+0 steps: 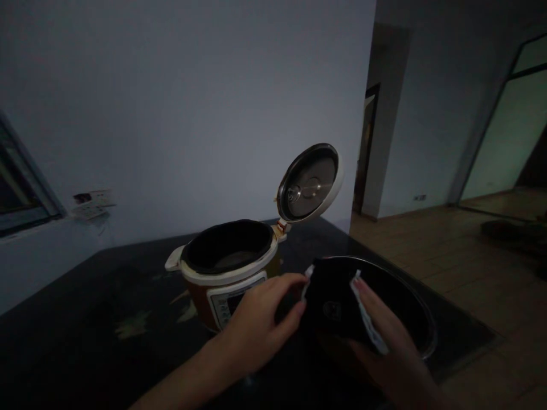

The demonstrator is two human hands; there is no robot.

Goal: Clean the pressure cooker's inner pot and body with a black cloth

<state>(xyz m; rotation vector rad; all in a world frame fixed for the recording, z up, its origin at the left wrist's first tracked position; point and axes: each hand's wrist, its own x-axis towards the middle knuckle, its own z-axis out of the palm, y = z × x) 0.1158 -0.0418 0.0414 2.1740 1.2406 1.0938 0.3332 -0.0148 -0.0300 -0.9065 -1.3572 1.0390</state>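
A dark, flat piece with white edges and a faint emblem [327,290] is stretched between my hands; whether it is a cloth or a bag I cannot tell. My left hand [265,313] pinches its left white edge between thumb and fingers. At the other side, my right hand [391,336] closes on the right white edge, dim and partly blurred. Just behind it is a large round dark vessel [421,299] with a thin shiny rim, partly hidden. Left of that, an electric pressure cooker [233,267] stands with its lid [311,182] raised on the hinge.
The cooker stands on a dark tabletop [81,296] with pale worn patches, against a plain wall [192,114]. A window [21,176] is at the left, with papers [92,205] on the wall beside it. Tiled floor [448,245] and a doorway [365,148] lie to the right.
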